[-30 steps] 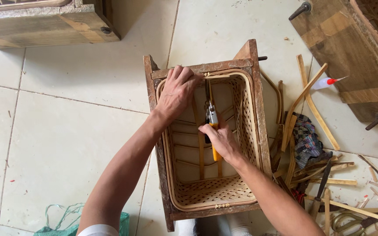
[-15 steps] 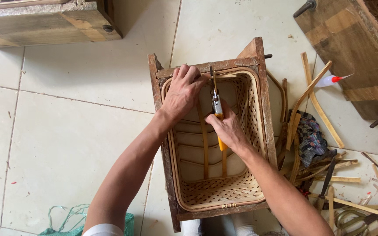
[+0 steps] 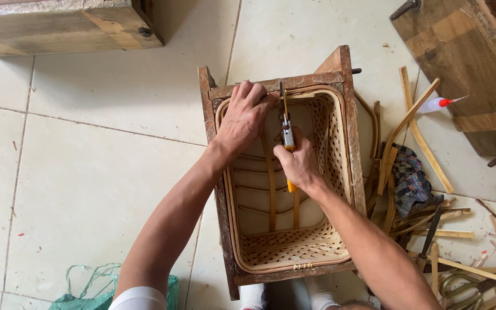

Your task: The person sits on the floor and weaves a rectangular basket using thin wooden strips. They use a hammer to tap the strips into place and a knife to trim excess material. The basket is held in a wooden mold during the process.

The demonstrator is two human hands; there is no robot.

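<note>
The woven bamboo basket sits inside a wooden frame on the tiled floor. The right hand is closed around a yellow-handled knife, blade pointing to the far rim. The left hand grips that far rim, fingers curled over it.

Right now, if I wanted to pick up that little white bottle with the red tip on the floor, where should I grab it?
Probably around the white body of the bottle, coming from above. It lies on its side on the tile, body widest, thin red tip pointing right toward the wooden crate. A bamboo strip lies close on its left, so reach straight down.
</note>
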